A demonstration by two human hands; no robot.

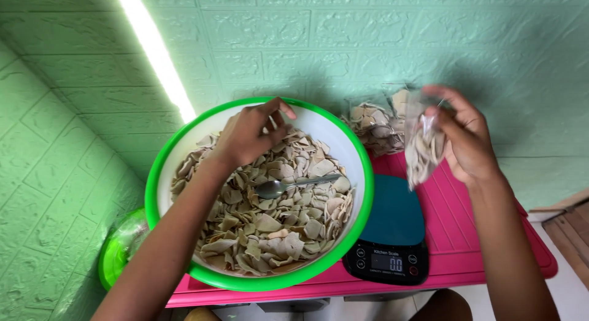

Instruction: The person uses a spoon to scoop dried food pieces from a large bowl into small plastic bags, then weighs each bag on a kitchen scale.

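Note:
A large white bowl with a green rim (359, 155) holds a heap of pale flat chips (276, 217), with a metal spoon (288, 186) lying on top. My left hand (248, 134) reaches into the far side of the bowl, fingers curled down onto the chips. My right hand (466, 137) is raised to the right of the bowl and grips a small clear plastic bag (423, 146) partly filled with the same chips. The bag hangs above a dark digital kitchen scale (392, 235).
The bowl and scale rest on a pink table (454, 241). More filled clear bags (374, 125) lie at the back against a green embossed wall. A green lidded container (119, 250) sits low on the left. A wooden surface (567, 226) shows at the right edge.

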